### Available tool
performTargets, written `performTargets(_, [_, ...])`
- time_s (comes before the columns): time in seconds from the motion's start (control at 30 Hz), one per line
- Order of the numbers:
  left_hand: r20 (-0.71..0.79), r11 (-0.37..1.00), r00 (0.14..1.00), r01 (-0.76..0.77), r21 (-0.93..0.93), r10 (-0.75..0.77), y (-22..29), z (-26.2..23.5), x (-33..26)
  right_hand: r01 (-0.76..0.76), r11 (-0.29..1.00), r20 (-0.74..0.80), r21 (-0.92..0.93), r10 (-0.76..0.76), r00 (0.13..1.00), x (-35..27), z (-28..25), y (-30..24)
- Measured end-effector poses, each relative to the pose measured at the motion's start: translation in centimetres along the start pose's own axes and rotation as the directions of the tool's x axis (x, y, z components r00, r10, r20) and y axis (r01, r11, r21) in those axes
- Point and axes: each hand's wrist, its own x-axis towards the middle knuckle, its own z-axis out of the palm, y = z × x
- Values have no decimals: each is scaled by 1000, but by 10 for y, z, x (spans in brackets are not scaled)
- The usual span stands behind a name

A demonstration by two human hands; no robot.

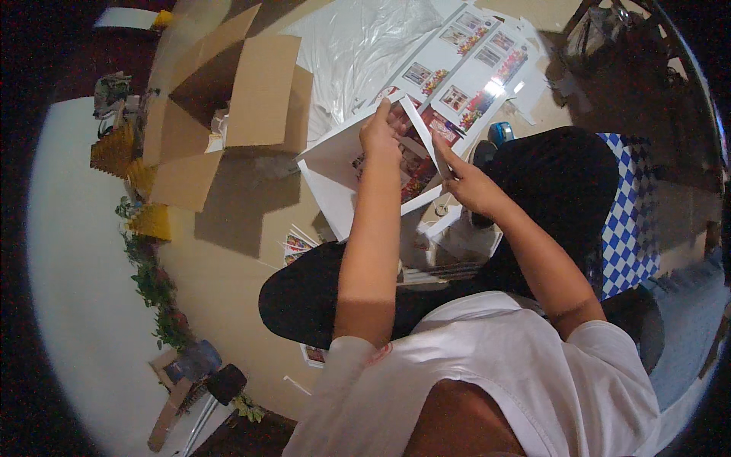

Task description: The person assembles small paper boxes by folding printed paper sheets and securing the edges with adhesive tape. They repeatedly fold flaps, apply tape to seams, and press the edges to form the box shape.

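Note:
I sit on the floor with a white printed cardboard panel (335, 164) held up in front of me. My left hand (379, 135) grips its upper edge. My right hand (466, 181) pinches a narrow white strip (420, 129) that slants across the panel's printed red and white face. More white cardboard pieces (457, 232) lie on my lap between my knees, partly hidden by my arms.
An open brown cardboard box (251, 91) stands to my left. Large printed sheets showing windows and flowers (472, 65) lie ahead on clear plastic film (358, 38). A blue-and-white checked cloth (628, 221) is at my right. Green garland (152, 282) runs along the left.

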Motion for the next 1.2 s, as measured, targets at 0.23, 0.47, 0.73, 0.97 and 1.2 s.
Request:
performTargets(0.23, [-45, 999, 998, -38, -9, 37, 3, 10, -10, -43, 994, -36, -104, 40, 999, -3, 1, -8])
performTargets(0.47, [-31, 999, 999, 19, -41, -21, 7, 13, -3, 73, 981, -84, -180, -90, 992, -2, 2, -7])
performTargets(0.73, [-31, 999, 1000, -3, 49, 4, 6, 15, 3, -34, 983, -171, -182, 2, 985, 10, 12, -17])
performTargets(0.97, [1, 997, 1000, 0, 75, 0, 10, 12, 4, 91, 959, -263, -269, -164, 951, 15, 21, -14])
performTargets(1.2, [-25, 986, 998, -46, 157, 51, 11, 15, 2, 141, 900, -290, -412, -276, 916, 21, 19, -10])
